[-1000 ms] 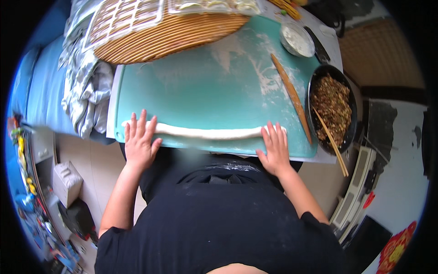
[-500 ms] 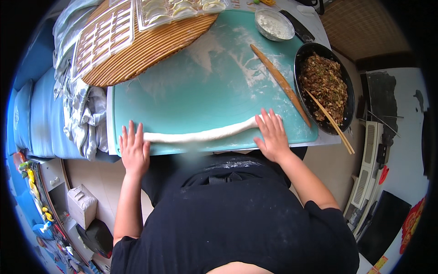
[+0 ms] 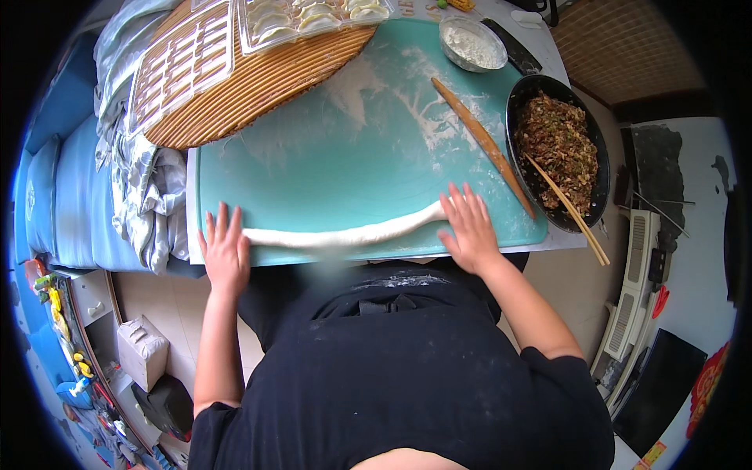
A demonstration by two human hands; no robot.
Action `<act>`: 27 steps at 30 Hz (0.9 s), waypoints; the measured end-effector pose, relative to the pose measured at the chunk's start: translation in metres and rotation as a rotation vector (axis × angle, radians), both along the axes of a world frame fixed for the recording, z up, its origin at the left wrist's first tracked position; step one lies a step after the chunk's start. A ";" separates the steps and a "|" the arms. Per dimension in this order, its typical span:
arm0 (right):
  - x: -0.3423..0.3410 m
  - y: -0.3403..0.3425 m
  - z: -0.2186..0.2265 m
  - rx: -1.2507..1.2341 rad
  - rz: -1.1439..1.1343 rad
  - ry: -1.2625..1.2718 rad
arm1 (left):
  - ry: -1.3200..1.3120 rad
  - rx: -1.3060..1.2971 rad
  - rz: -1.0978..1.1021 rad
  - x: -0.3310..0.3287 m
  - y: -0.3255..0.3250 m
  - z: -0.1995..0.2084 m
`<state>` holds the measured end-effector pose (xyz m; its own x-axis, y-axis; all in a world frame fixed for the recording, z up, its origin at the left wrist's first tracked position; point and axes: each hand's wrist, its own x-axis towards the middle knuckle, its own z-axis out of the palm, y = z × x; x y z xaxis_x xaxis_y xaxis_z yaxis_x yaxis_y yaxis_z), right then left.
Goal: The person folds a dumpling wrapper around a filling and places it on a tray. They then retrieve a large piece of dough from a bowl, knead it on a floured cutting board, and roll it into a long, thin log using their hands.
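Note:
A long white rope of dough [image 3: 337,237] lies across the near part of a teal mat [image 3: 305,164] dusted with flour. My left hand [image 3: 226,249] rests flat on its left end, fingers stretched out. At the other end my right hand [image 3: 471,233] presses down with spread fingers, hiding the tip of the dough. To the right of the rope a wooden rolling pin [image 3: 483,147] with tapered ends lies at a slant on the mat.
At the right stands a black pan [image 3: 601,149] of minced filling [image 3: 558,141] with chopsticks [image 3: 570,205] across it. A bowl of flour [image 3: 473,44] is at the back. Far left, a woven tray [image 3: 290,82] carries a plastic tray of dumplings [image 3: 313,17] and another plastic tray [image 3: 184,70].
My left hand has shifted slightly left and away from me at the dough's left end. The right hand has barely moved; the dough keeps nearly the same shape.

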<state>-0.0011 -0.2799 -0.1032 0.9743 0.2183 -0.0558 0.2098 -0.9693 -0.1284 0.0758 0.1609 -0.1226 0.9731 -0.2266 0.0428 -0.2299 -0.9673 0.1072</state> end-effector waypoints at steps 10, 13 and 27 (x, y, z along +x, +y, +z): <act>0.127 0.053 0.017 -0.004 -0.075 -0.068 | 0.308 0.536 -0.094 0.108 -0.078 0.047; 0.149 0.115 -0.003 0.173 0.127 -0.218 | -0.125 -0.042 -0.227 0.081 -0.147 0.013; 0.148 0.100 -0.006 -0.030 -0.138 -0.130 | -0.057 0.075 -0.057 0.097 -0.149 0.011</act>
<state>0.1468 -0.1801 -0.1089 0.9943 0.0825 0.0681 0.0878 -0.9929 -0.0797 0.1728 0.0120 -0.1121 0.9551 -0.2858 0.0784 -0.2882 -0.9574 0.0205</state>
